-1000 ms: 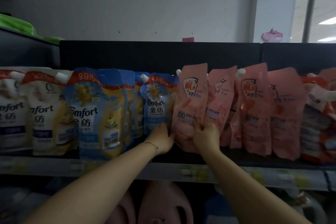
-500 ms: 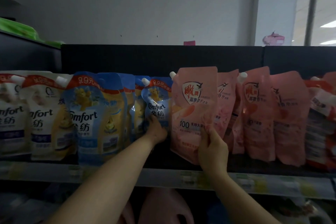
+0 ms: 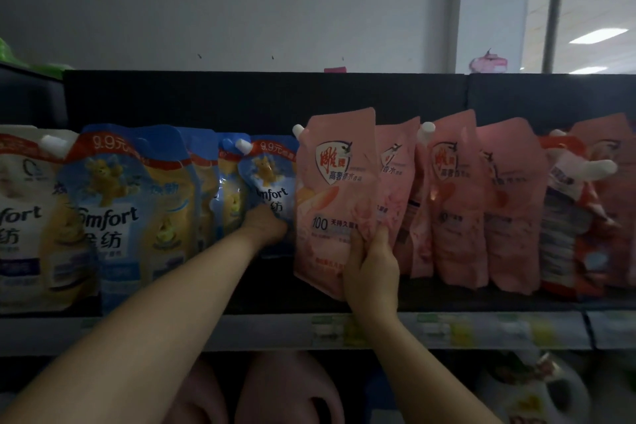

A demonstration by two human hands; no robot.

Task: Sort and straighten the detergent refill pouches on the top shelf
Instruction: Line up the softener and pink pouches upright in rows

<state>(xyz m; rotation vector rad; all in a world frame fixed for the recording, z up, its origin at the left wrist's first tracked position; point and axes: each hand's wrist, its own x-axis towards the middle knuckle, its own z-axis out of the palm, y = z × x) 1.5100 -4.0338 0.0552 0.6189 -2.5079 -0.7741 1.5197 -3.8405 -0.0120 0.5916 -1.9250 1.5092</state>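
Pink jugs (image 3: 292, 389), dim and partly cut off, are nearest us, under the top shelf (image 3: 268, 330). Blurred price labels (image 3: 444, 329) line the shelf's front edge.

Right hand (image 3: 373, 268): grips the lower right corner of the front pink pouch (image 3: 334, 189), thumb on the face and fingers wrapped behind. We log this pouch as upright, spout at upper left, held forward of the row near the shelf's middle.

Left hand (image 3: 266, 225): rests against the lower front of the small blue Comfort pouch (image 3: 272, 179), just left of the held one. We cannot tell how its fingers lie.

More pink pouches (image 3: 451, 200) stand to the right, pressed together and leaning. Red pouches (image 3: 568, 217) are at the far right. To the left we count several blue Comfort pouches (image 3: 113, 210), then a white Comfort pouch (image 3: 20, 217).

Behind everything is a black back panel (image 3: 206, 96), with a pale wall (image 3: 241, 3) above it.
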